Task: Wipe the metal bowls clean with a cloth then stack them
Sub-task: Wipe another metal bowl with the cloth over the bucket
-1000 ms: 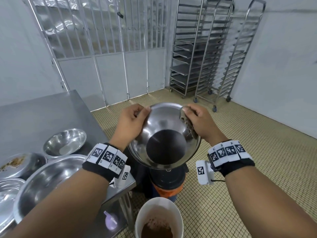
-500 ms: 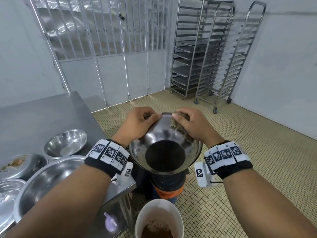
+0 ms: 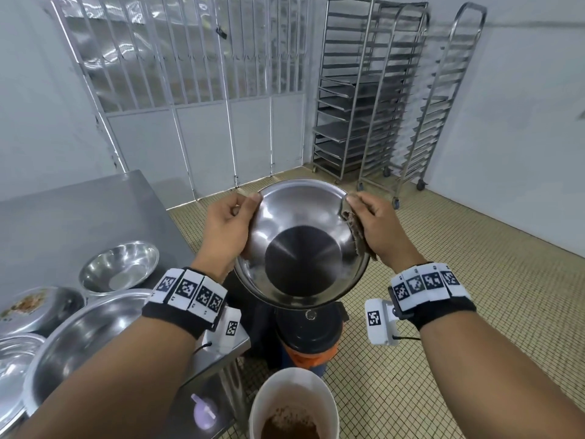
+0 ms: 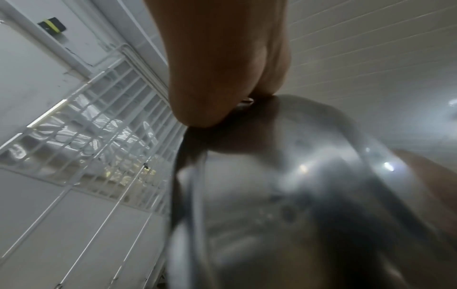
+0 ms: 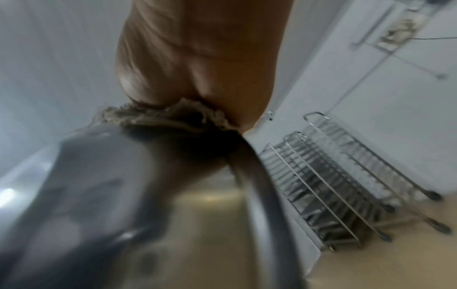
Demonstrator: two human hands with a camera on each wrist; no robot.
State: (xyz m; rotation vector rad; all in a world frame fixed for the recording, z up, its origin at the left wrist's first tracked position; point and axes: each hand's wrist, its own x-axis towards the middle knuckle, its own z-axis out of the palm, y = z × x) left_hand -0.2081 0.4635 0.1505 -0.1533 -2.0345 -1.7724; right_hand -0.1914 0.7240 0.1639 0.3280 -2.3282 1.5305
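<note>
I hold a shiny metal bowl (image 3: 300, 245) in the air, tilted with its inside toward me. My left hand (image 3: 231, 223) grips its left rim, thumb inside. My right hand (image 3: 370, 220) pinches a brownish cloth (image 3: 356, 231) against the right rim. The left wrist view shows the bowl (image 4: 284, 195) blurred under my thumb. The right wrist view shows the cloth (image 5: 173, 115) squeezed between my fingers and the bowl (image 5: 123, 195). More metal bowls sit on the steel table (image 3: 63, 217): a small one (image 3: 120, 267), a big one (image 3: 85, 337), a soiled one (image 3: 34, 307).
A white bucket (image 3: 292, 403) with brown residue stands on the tiled floor below the bowl, beside a dark bin with an orange band (image 3: 310, 337). Wheeled tray racks (image 3: 380, 99) stand at the back right. A barred metal gate (image 3: 190, 74) closes the back wall.
The bowl has risen and tilted more toward me. My right hand with the cloth slid from the far rim round to the right rim.
</note>
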